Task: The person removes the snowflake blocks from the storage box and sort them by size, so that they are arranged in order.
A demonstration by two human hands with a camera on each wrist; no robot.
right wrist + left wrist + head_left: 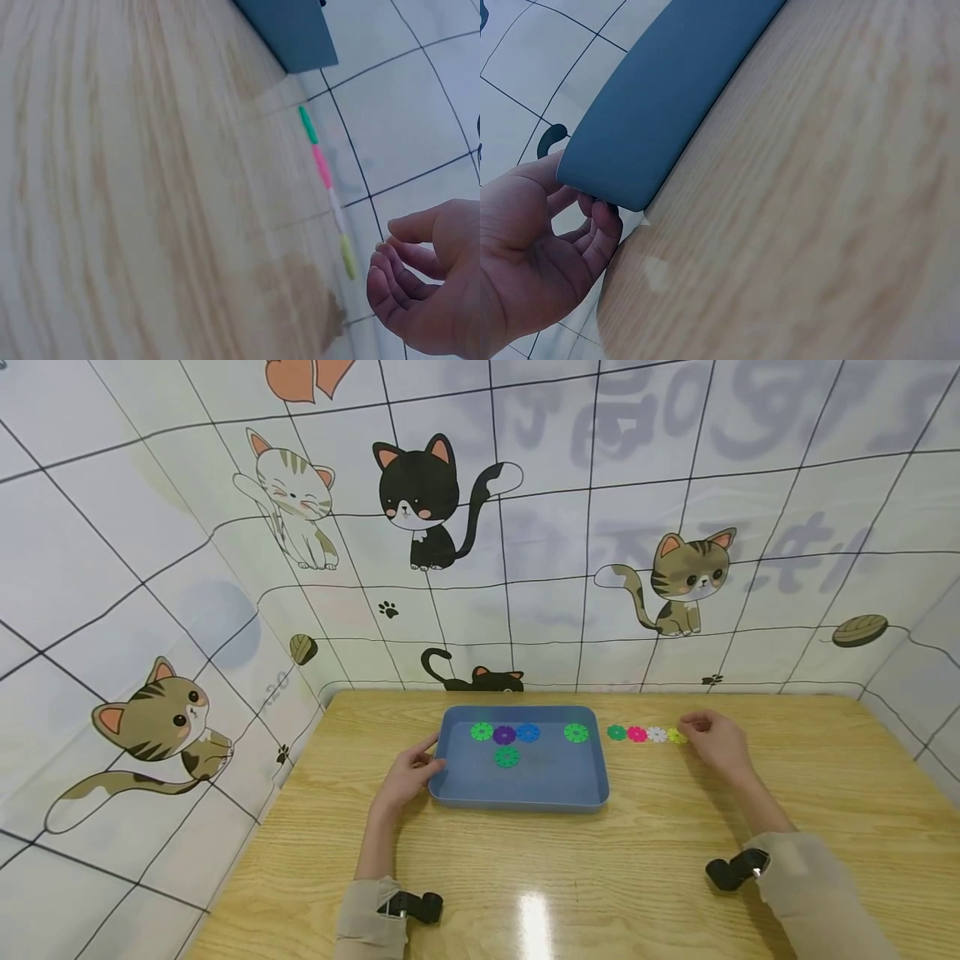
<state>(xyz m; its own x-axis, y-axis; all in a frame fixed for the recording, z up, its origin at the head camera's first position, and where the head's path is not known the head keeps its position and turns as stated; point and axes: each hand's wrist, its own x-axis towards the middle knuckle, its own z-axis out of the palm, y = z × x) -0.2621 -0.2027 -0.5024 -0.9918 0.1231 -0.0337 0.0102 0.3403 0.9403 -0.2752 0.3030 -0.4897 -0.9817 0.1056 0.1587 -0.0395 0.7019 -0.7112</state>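
Observation:
A blue-grey tray [517, 793] sits on the table, its left rim held by my left hand [408, 774]. In the left wrist view, that hand's fingers curl against the end of the tray [645, 105]. Inside lie notched plastic discs: a purple disc [505, 735], a blue disc [528, 732] and three green ones. Right of the tray, a teal disc [617, 732], a pink disc [637, 734], a white disc [657, 735] and a yellow disc [676, 736] form a row. My right hand [716, 743] is beside the yellow disc, fingers loosely bent and holding nothing.
The wooden table [570, 868] extends toward me and to both sides. Behind it and at the sides hangs a white covering [547, 552] with grid lines and cartoon cats. Each sleeve carries a black wrist camera, such as the right one [735, 868].

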